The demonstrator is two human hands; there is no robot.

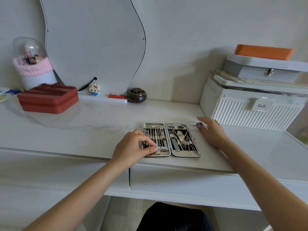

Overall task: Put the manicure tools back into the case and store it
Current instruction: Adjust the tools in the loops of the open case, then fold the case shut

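Note:
The manicure case lies open flat near the front edge of the white table, with several metal tools strapped into both halves. My left hand rests on the case's left half, thumb and fingers pinched on a tool at its lower part. My right hand hovers to the right of the case with fingers spread, its fingertips just beside a small nail clipper that lies loose on the table.
A ribbed white storage box stands at the right with a grey latched box and an orange tray on top. A red zip case sits at the back left by a curved mirror, with a dark round pot behind the case. Two drawers sit under the tabletop.

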